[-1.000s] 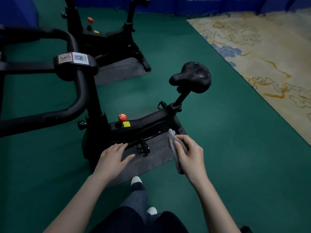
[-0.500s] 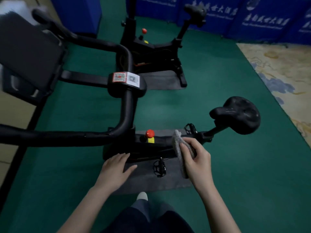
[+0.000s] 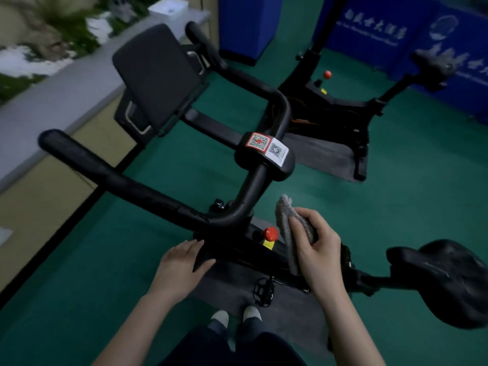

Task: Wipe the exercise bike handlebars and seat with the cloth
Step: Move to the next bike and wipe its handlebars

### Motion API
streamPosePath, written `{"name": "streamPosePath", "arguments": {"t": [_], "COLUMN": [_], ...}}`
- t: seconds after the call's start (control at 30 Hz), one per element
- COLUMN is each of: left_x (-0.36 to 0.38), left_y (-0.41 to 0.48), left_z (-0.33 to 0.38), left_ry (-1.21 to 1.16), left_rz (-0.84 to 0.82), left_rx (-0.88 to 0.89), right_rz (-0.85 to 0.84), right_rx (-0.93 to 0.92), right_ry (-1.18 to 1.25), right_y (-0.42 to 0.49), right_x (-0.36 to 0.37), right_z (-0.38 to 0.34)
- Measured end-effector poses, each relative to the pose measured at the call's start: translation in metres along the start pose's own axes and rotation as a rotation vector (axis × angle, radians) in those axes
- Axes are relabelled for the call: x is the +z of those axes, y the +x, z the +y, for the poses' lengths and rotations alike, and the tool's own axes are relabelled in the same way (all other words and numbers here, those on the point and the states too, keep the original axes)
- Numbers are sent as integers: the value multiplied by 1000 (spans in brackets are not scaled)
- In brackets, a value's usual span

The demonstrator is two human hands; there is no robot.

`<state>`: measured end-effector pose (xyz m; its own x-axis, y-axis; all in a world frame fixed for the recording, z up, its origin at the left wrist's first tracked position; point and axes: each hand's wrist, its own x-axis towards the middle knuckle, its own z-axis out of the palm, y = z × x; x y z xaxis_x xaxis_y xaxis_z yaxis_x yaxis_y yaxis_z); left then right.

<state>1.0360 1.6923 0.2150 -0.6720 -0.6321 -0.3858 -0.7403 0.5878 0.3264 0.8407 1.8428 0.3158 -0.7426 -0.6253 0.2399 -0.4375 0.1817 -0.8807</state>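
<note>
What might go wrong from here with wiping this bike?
The cloth is bunched in the right hand, so it may wipe only a narrow strip of the handlebars. It hangs right beside the red knob and could snag. The pedal sits close to the shoes, an easy trip.

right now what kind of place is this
Probably a gym or fitness room: a black exercise bike close by, a second black exercise bike behind it, green carpet flooring and blue printed partition panels at the back.
</note>
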Motion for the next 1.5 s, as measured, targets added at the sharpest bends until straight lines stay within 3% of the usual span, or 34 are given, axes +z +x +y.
{"name": "streamPosePath", "arguments": {"t": [0.3, 0.7, 1.0, 1.5], "left_x": [6, -49, -113, -164], "left_y": [-34, -53, -33, -4], "left_z": [23, 1, -26, -40], "left_ry": [-176, -425, -801, -1319], "left_rz": [236, 616, 969, 1168], "left_rx": [-272, -477, -397, -206], "right_rz": [-225, -420, -542, -565], "right_rx": [-156, -350, -517, -941], "right_ry": [159, 237, 193, -3], "right_y": [37, 68, 78, 116], "right_x": [-10, 56, 121, 240], "right_z": [-7, -58, -99, -204]}}
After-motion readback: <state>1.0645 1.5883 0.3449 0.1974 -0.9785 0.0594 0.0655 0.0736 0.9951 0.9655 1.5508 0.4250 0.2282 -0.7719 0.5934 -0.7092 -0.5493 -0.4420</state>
